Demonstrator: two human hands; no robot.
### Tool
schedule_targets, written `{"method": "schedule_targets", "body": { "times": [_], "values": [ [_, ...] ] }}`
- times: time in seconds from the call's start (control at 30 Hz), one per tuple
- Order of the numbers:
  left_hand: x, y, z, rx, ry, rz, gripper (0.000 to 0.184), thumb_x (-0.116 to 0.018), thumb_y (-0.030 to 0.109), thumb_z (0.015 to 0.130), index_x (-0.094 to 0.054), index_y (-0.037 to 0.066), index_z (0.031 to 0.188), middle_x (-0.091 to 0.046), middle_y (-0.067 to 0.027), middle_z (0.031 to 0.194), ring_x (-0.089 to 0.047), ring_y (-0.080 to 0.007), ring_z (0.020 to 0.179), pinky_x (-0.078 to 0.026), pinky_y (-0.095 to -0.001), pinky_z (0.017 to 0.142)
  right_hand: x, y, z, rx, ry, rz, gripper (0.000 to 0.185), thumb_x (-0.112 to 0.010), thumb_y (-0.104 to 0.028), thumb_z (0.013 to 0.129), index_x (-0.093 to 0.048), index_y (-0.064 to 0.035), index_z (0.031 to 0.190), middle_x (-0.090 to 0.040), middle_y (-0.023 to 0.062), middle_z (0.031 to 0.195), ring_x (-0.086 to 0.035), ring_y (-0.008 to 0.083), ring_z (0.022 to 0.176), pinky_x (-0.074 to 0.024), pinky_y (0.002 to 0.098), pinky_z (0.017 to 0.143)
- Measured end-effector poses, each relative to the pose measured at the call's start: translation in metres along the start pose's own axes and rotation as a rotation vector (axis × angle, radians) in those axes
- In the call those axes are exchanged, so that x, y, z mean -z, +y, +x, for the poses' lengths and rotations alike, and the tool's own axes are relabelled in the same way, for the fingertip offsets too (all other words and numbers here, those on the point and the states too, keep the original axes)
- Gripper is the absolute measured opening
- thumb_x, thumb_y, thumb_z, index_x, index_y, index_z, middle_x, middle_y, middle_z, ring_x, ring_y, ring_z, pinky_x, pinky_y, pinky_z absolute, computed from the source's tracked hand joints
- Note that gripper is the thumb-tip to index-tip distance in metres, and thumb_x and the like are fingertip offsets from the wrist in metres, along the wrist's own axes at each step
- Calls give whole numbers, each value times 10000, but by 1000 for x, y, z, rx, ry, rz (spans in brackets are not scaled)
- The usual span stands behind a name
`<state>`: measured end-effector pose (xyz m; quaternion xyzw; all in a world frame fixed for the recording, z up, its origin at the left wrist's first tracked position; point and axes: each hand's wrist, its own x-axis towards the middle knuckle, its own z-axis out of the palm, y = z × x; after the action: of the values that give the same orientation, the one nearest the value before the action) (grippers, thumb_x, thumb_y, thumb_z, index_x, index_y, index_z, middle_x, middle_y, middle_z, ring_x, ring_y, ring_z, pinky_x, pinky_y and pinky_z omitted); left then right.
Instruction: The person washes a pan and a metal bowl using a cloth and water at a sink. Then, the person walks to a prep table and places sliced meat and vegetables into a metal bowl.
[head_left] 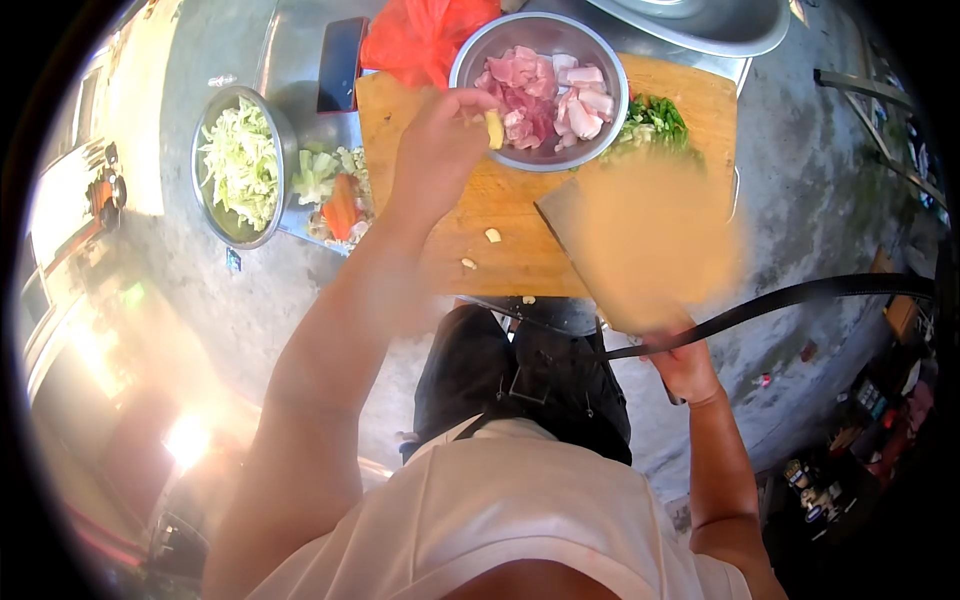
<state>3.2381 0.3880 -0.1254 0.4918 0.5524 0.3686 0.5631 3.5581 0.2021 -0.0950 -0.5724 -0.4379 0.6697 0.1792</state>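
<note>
My left hand [440, 140] pinches a pale yellow piece of ginger [495, 130] at the near left rim of a metal bowl [470, 50]. Raw meat chunks [540, 95] lie inside that bowl. Low on the right, my right hand [685, 365] is closed around the handle of a cleaver [562, 222]. A tan blur hides most of its blade, which is over the right part of the wooden cutting board [430, 250]. Small pale pieces [493, 235] lie on the board, and chopped green scallions [650, 125] sit right of the bowl.
Left of the board stands a metal bowl of shredded cabbage [240, 165], beside vegetable scraps with an orange piece [342, 208]. A phone [341, 65] and a red plastic bag [425, 40] lie behind. A large metal basin [700, 25] is at the back right. A black strap [800, 295] crosses near my right hand.
</note>
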Motion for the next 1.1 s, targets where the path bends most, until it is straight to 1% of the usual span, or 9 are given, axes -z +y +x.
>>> {"method": "schedule_targets", "body": {
  "times": [0.07, 0.17, 0.23, 0.47, 0.6, 0.67, 0.8, 0.97, 1.1],
  "values": [
    [-6, 5, 7, -384, 298, 688, 246, -551, 4, 810, -556, 61, 1050, -550, -44, 957, -542, -122, 862, -445, -228, 738, -1, -5, -1, -19, -5, -6, 363, -502, 96, 805, -514, 28, 1162, -511, 120, 1038, -587, 143, 661, -489, 254, 602],
    [2, 6, -15, -208, 391, 612, 226, -566, 31, 825, -576, 71, 1046, -553, -57, 987, -560, -144, 843, -463, -243, 717, -1, -10, 0, -33, -11, -20, 341, -497, 100, 809, -514, 42, 1144, -506, 116, 1021, -584, 147, 666, -485, 248, 607],
    [8, -17, -43, -7, 312, 518, 154, -584, 41, 827, -596, 51, 980, -554, -46, 961, -563, -136, 787, -468, -236, 657, -1, -7, 0, -33, -2, -21, 342, -494, 104, 809, -511, 43, 1145, -506, 113, 1019, -578, 146, 670, -482, 246, 606],
    [1, -94, -141, 202, 40, 592, 114, -615, 5, 794, -602, 54, 896, -557, -57, 925, -593, -165, 771, -484, -270, 615, -2, -8, 4, -25, -13, -78, 340, -489, 102, 814, -505, 43, 1149, -505, 109, 1010, -569, 140, 671, -478, 245, 603],
    [-1, -106, -152, 174, -15, 758, 141, -604, -3, 766, -579, 63, 888, -544, -70, 901, -594, -238, 771, -495, -327, 644, -6, -8, 6, -46, -23, -79, 334, -488, 98, 816, -506, 45, 1145, -503, 106, 1002, -568, 139, 670, -476, 243, 604],
    [0, -108, -151, -118, -98, 898, 170, -594, 8, 749, -561, 82, 899, -529, -78, 897, -583, -283, 777, -494, -360, 674, -7, -6, 7, -57, -17, -59, 333, -489, 97, 816, -505, 46, 1144, -502, 105, 1000, -568, 139, 668, -475, 242, 604],
    [-1, -109, -142, 19, -77, 799, 180, -593, 31, 752, -560, 99, 915, -528, -74, 917, -579, -282, 802, -493, -366, 674, -12, 1, 6, -53, -7, 37, 331, -495, 89, 818, -505, 44, 1146, -502, 108, 1014, -570, 141, 668, -480, 244, 608],
    [-20, -84, -110, -160, -45, 831, 192, -607, 37, 730, -568, 107, 905, -529, -65, 944, -574, -271, 850, -500, -366, 684, -14, 5, 5, -74, 51, 141, 311, -510, 69, 824, -518, 31, 1132, -505, 114, 1012, -577, 144, 674, -488, 251, 609],
    [-26, -97, -103, -183, -112, 934, 188, -607, 32, 727, -571, 106, 896, -533, -56, 955, -574, -271, 858, -503, -368, 689, -9, 12, 4, -81, 30, -65, 279, -516, 56, 829, -522, 36, 1108, -530, 112, 949, -576, 139, 664, -494, 257, 606]
  ]
}}
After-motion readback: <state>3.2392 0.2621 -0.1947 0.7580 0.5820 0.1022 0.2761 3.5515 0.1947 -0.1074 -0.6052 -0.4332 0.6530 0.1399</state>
